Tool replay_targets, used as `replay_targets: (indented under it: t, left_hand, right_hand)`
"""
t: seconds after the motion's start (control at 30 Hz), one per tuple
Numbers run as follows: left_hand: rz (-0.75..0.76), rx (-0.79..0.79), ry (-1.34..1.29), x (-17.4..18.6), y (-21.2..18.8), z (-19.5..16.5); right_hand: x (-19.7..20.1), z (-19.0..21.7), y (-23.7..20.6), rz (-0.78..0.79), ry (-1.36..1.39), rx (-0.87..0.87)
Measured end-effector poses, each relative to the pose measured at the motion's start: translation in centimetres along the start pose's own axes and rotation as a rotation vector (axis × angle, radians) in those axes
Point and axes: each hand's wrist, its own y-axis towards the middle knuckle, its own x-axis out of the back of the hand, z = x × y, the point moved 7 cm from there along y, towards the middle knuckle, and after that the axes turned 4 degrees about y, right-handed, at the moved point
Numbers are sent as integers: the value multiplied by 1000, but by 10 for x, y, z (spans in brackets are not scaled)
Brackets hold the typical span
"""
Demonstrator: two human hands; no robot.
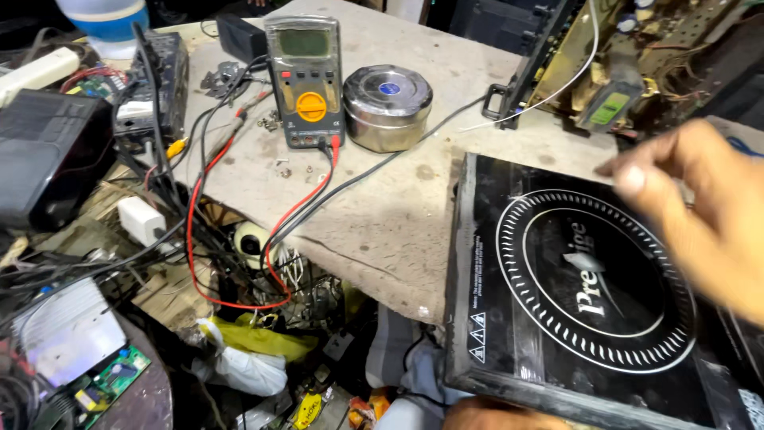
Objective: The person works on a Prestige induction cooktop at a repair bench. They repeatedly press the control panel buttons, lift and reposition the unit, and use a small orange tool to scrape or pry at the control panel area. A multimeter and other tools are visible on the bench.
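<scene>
A black glass induction cooktop with a white ring pattern lies at the right, overhanging the near edge of the grey worktop. My right hand hovers blurred over its far right side, fingers stretched toward the left, holding nothing. A skin-coloured shape shows at the bottom edge under the cooktop's near rim; I cannot tell whether it is my left hand.
A grey multimeter with an orange dial stands at the back, its red and black leads trailing off the left edge. A round steel tin sits beside it. Cables, a power strip, circuit boards and an open chassis surround the worktop.
</scene>
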Motion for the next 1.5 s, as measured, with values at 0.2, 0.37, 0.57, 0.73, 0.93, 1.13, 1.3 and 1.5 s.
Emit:
replay_targets:
  t: [0.2, 0.37, 0.57, 0.73, 0.93, 1.13, 1.3, 1.5]
  left_hand:
    - [-45, -58, 48, -17, -7, 19]
    - [-135, -94, 93, -21, -16, 57]
    - [-447, -223, 342, 46, -46, 17]
    - [-1048, 109, 416, 183, -127, -31]
    - [-1250, -188, 999, 182, -145, -80]
    - [-1204, -527, 1286, 119, -119, -119]
    - [-932, -634, 1438, 93, -86, -133]
    - [-484, -783, 1026, 21, -28, -111]
  right_hand:
    - [-67, 147, -142, 322, -104, 1095]
    - [-114, 163, -144, 646, -135, 955]
    - [-91, 157, -153, 700, -309, 1035]
    - [-67, 165, -148, 498, -138, 1076]
    - [-116, 164, -161, 747, -364, 1004]
    - [-34, 136, -162, -28, 221, 840]
    - [19, 48, -200, -423, 229, 191]
    - [43, -56, -262, -848, 741, -255]
